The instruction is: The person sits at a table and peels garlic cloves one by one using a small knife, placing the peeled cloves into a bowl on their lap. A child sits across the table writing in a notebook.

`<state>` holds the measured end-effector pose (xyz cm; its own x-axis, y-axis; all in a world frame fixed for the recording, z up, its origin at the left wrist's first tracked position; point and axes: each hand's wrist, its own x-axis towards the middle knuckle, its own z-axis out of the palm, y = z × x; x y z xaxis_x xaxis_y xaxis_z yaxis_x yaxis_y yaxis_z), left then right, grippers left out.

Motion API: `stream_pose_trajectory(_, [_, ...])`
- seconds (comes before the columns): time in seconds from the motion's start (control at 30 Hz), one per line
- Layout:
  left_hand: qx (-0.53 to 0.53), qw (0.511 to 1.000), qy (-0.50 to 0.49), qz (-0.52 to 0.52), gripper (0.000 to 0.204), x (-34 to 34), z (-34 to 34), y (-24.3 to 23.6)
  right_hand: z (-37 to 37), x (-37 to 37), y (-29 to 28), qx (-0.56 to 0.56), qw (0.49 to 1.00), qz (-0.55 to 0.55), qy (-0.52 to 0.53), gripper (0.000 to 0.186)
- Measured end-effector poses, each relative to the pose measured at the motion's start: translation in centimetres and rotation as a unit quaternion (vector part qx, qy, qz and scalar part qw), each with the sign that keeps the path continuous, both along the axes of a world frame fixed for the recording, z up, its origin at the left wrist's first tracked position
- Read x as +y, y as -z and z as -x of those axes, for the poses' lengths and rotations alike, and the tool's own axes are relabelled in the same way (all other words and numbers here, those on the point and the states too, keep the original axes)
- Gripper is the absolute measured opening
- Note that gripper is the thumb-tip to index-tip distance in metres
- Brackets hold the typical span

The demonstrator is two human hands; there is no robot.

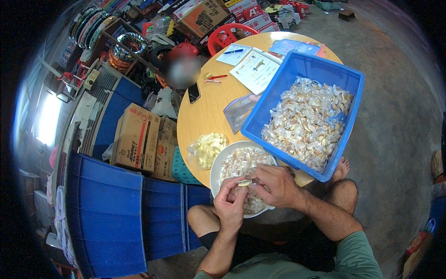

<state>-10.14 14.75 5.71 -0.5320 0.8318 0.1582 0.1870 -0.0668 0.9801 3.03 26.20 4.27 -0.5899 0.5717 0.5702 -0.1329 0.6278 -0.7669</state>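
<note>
My left hand (pixel 227 204) pinches a pale garlic clove (pixel 243 183) between thumb and fingers. My right hand (pixel 276 186) meets it from the right, gripping a small metal blade (pixel 253 181) against the clove. Both are over a white bowl (pixel 215 172) of cloves and papery skins. Behind the bowl, to the right, a blue plastic tub (pixel 352 107) holds a heap of cloves and skins. A clear bag of peeled cloves (pixel 206 150) lies left of the bowl.
The round wooden table (pixel 195 121) carries open books (pixel 253 69), pens, a dark phone (pixel 193 93) and a clear pouch (pixel 236 114). Cardboard boxes (pixel 134 137) and blue panels (pixel 104 209) are on the left. A red chair (pixel 220 39) stands behind the table, amid stacked goods.
</note>
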Motion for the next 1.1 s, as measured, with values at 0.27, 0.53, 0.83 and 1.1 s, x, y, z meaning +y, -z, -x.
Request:
stream_pose_trajectory(0.27, [0.142, 0.989, 0.027, -0.018, 0.023, 0.1, 0.2, -0.7, 0.2, 0.1, 0.8, -0.006, 1.0, -0.016, 0.0, 0.013])
stream_pose_trajectory(0.53, [0.084, 0.996, -0.011, -0.005, 0.012, -0.5, 3.5, 0.6, 0.0, 0.2, 0.5, -0.028, 0.999, 0.025, 0.03, 0.02])
stream_pose_trajectory(0.83, [0.341, 0.928, -0.136, 0.07, 0.015, 1.7, 15.5, 0.6, 0.3, 0.2, 0.5, -0.037, 0.999, 0.009, 0.031, 0.019])
stream_pose_trajectory(1.1, [0.484, 0.849, -0.12, 0.176, 0.019, 3.8, 19.1, 0.0, 0.3, 0.1, 0.2, -0.019, 0.999, 0.013, 0.023, 0.019])
